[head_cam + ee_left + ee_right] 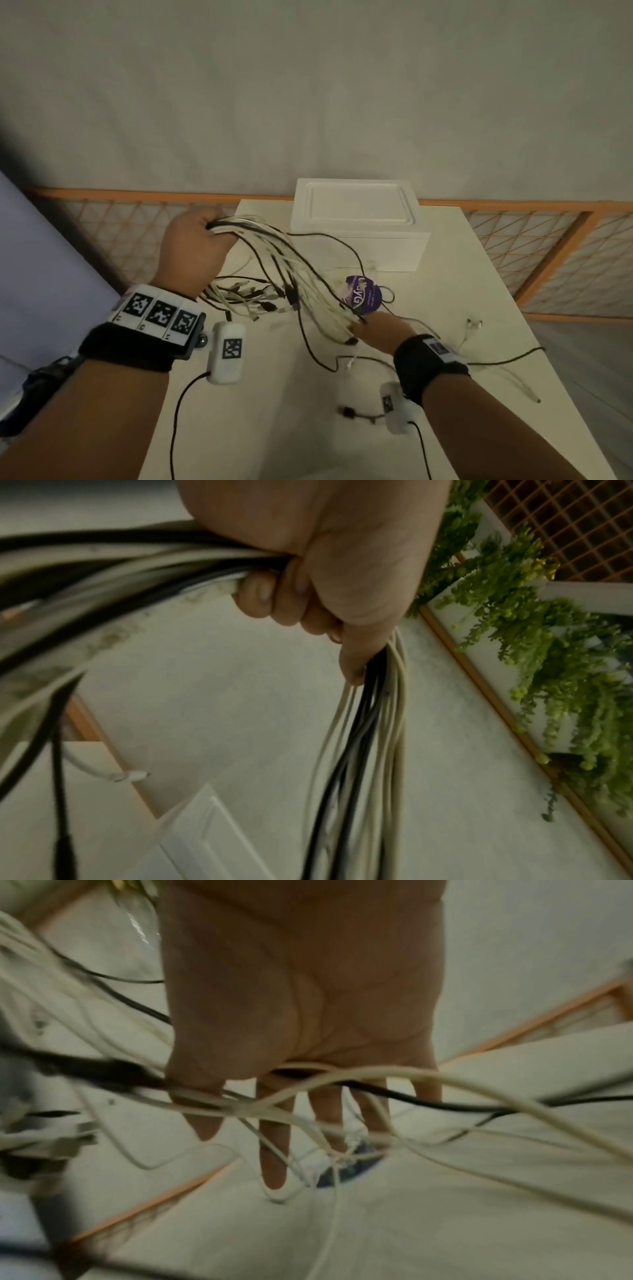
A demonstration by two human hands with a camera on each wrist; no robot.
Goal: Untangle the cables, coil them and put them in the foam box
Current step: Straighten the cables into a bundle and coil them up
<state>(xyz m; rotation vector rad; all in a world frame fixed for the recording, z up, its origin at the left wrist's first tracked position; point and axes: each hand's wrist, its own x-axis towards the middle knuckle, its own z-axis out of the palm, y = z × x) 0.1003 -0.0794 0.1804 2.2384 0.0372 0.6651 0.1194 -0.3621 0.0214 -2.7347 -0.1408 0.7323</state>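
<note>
On the white table (pixel 445 308), left hand (pixel 197 246) fists the cables (pixel 291 270); right hand (pixel 380 334), fingers spread, combs them: untangling, next freeing one

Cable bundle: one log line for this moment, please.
left hand grips cable bundle | right hand fingers straight, combing strands | foam box lidded

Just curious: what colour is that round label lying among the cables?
Purple, with white lettering; the round label shows best in the head view.
</note>
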